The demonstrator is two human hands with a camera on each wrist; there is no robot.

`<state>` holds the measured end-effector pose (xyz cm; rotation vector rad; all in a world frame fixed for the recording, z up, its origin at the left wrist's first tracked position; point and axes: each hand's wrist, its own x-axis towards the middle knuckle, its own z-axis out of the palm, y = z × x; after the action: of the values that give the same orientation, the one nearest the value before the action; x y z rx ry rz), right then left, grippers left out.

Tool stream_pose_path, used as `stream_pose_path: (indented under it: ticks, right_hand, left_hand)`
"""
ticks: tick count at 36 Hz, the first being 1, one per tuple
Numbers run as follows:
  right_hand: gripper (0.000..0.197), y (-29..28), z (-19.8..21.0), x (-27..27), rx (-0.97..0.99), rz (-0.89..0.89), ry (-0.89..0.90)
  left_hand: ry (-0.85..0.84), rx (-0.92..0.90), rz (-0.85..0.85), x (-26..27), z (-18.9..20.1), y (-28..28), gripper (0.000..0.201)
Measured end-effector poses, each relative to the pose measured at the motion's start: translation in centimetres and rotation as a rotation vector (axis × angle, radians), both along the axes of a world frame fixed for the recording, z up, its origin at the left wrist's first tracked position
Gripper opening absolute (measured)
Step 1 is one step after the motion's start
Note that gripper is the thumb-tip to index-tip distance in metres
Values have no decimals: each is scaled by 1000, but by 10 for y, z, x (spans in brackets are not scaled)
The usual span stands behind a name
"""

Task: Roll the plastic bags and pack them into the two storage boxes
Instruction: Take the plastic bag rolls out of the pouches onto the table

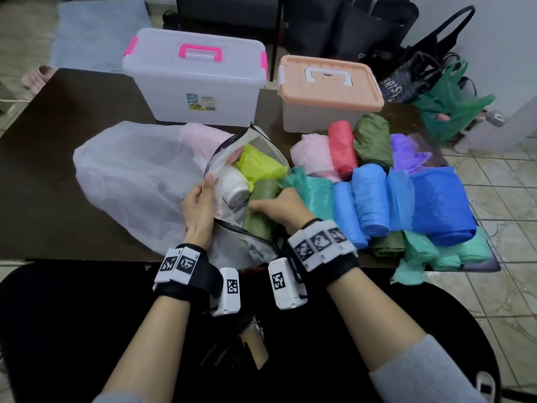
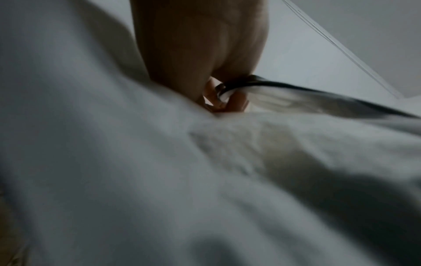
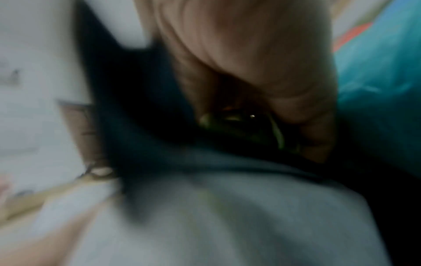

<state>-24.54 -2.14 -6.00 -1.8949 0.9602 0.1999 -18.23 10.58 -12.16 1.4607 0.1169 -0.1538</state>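
Note:
A clear zip pouch (image 1: 232, 158) with a black rim lies open mid-table. My left hand (image 1: 200, 199) pinches its rim (image 2: 262, 86) and holds the mouth open. Inside are a white roll (image 1: 235, 187), a yellow-green bag (image 1: 258, 164) and an olive green roll (image 1: 261, 199). My right hand (image 1: 276, 207) reaches into the pouch, its fingers (image 3: 314, 136) curled round the olive green roll (image 3: 230, 124). Both storage boxes stand closed at the back: a clear one with pink handle (image 1: 197, 80) and a peach-lidded one (image 1: 328, 91).
Several rolled bags lie at the right: pink (image 1: 313, 155), red (image 1: 343, 146), olive (image 1: 374, 138), purple (image 1: 406, 152), blue (image 1: 372, 199), teal (image 1: 316, 190), mint (image 1: 436, 254). A big white translucent bag (image 1: 130, 175) covers the left. Dark tote bags (image 1: 412, 74) and a green bag (image 1: 453, 106) sit on the floor.

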Motion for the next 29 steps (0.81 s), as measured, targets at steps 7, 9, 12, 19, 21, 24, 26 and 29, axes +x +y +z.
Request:
stream_pose_path:
  ticks: [7, 9, 12, 19, 21, 24, 26, 29]
  right_hand:
    - [13, -34, 25, -20, 551, -285, -267]
    - [7, -42, 27, -24, 599, -295, -322]
    - [15, -52, 33, -28, 547, -312, -333]
    - [52, -98, 52, -36, 300, -247, -233]
    - [70, -102, 54, -40, 161, -187, -186]
    - [91, -100, 48, -46, -90, -102, -120]
    - [83, -95, 41, -50, -248, -82, -159]
    - [68, -75, 30, -53, -440, -3, -148]
  left_hand:
    - [-9, -11, -2, 1, 2, -1, 32]
    - [-17, 0, -13, 0, 1, -1, 29]
    - [-14, -8, -25, 1, 2, 0, 27]
    - [22, -25, -26, 3, 5, 0, 28]
    - [12, -27, -23, 2, 7, -2, 30]
    - [31, -53, -24, 1, 9, -4, 41]
    - [36, -50, -21, 0, 8, -5, 44]
    - [13, -12, -12, -1, 8, -7, 32]
